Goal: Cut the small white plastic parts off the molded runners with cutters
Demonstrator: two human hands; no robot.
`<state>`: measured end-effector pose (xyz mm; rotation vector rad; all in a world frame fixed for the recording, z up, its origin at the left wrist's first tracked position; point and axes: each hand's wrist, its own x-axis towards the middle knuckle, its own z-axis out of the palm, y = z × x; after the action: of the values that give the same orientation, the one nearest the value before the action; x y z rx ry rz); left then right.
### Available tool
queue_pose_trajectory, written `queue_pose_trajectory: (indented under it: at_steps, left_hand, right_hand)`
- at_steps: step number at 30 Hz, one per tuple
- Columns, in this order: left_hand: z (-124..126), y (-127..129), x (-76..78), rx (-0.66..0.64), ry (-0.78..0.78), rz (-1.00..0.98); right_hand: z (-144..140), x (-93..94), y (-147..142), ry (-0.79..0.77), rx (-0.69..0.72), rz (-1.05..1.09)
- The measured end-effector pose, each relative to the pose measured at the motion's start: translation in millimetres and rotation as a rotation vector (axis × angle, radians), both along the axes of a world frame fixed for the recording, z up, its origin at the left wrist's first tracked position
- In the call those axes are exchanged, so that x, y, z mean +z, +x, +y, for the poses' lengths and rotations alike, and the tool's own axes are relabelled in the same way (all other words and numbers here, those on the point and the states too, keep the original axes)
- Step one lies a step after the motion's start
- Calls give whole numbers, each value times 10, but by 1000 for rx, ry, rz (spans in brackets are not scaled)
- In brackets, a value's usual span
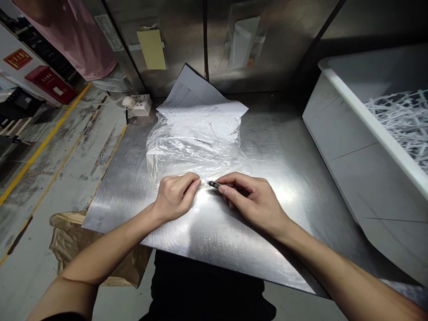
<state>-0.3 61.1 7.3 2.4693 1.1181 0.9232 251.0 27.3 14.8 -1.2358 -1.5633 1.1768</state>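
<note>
Between the thumb and forefinger of my left hand (177, 196) is a thin, whitish plastic piece (202, 176) with crossing arms. My right hand (256, 200) pinches a small metal nail clipper (214, 183), its jaws touching or very near the plastic piece. Both hands are close together above the steel table, just in front of a crumpled clear plastic bag (194, 147). Small white bits show through the bag. A printed sheet of paper (190, 91) lies behind and partly under it. My right hand's lower fingers are partly hidden.
At the right, a large white bin (354, 156) holds many thin white plastic pieces (404, 120). A power strip (140, 105) sits at the table's back left corner. Brown paper sacking (73, 240) lies below the table's left edge. A person in pink (73, 35) stands beyond.
</note>
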Motion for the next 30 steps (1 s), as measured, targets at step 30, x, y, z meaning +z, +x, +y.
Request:
queue_pose_trajectory:
  at_steps: [30]
  left_hand:
    - [-35, 48, -13, -267, 129, -1]
  right_hand:
    - [1, -9, -3, 147, -58, -76]
